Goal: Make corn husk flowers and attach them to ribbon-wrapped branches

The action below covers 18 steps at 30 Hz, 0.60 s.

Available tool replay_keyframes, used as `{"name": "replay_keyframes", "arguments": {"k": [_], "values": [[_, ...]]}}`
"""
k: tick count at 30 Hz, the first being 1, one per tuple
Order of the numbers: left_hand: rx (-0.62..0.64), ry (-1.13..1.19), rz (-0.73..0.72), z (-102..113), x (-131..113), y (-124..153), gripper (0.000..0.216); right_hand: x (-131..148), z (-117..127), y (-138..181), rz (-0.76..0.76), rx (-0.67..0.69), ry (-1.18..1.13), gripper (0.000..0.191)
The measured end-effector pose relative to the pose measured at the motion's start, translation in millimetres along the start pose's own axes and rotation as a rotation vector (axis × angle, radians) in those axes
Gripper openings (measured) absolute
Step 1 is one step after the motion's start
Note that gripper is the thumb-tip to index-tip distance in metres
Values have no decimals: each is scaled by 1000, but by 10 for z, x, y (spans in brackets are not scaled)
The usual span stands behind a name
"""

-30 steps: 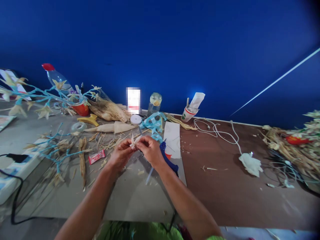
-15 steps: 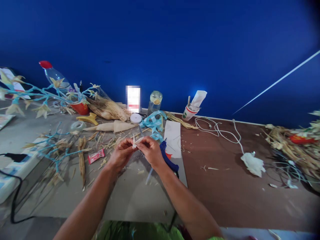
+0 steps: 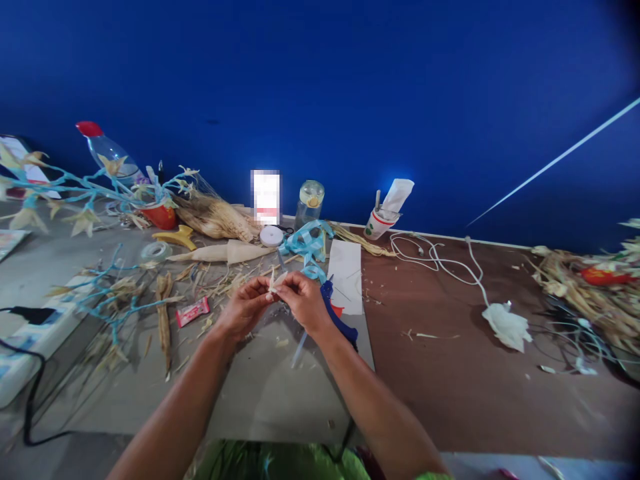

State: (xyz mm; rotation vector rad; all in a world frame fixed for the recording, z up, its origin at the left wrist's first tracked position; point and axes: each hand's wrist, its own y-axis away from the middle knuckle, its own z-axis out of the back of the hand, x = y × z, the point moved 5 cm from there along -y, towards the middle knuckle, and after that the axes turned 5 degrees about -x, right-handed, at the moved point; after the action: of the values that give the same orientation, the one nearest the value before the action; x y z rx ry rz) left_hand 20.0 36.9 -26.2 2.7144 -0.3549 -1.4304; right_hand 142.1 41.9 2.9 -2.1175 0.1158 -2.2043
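Observation:
Between my fingertips is a small pale husk flower [image 3: 273, 283] with pointed petals sticking up. My left hand [image 3: 246, 303] pinches it from the left, and my right hand [image 3: 301, 300] pinches its other side, the two hands nearly touching. Fingers partly cover the piece, so its lower end is hidden. Close by my right hand lies a blue glue gun [image 3: 334, 319], partly behind the wrist. Blue ribbon [image 3: 309, 241] is heaped just beyond the hands. A long rolled corn husk [image 3: 225, 253] lies behind my left hand.
Blue-wrapped branches with husk flowers [image 3: 83, 183] and a power strip [image 3: 45, 333] occupy the left. At the back stand a glass jar [image 3: 309, 207] and a paper cup [image 3: 381, 223]. White cable [image 3: 450, 263] and a crumpled tissue [image 3: 506, 327] lie right.
Both hands stay pinched on the husk flower. The flower has shifted slightly to the right and its petals now point more upright.

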Motion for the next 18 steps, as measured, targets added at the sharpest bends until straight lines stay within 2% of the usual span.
{"name": "replay_keyframes", "arguments": {"k": [9, 18], "values": [[47, -32, 10, 34, 48, -7, 22, 34, 6, -1, -1, 34, 22, 16], [74, -17, 10, 5, 20, 14, 16, -26, -29, 21, -91, 79, -76, 16]]}}
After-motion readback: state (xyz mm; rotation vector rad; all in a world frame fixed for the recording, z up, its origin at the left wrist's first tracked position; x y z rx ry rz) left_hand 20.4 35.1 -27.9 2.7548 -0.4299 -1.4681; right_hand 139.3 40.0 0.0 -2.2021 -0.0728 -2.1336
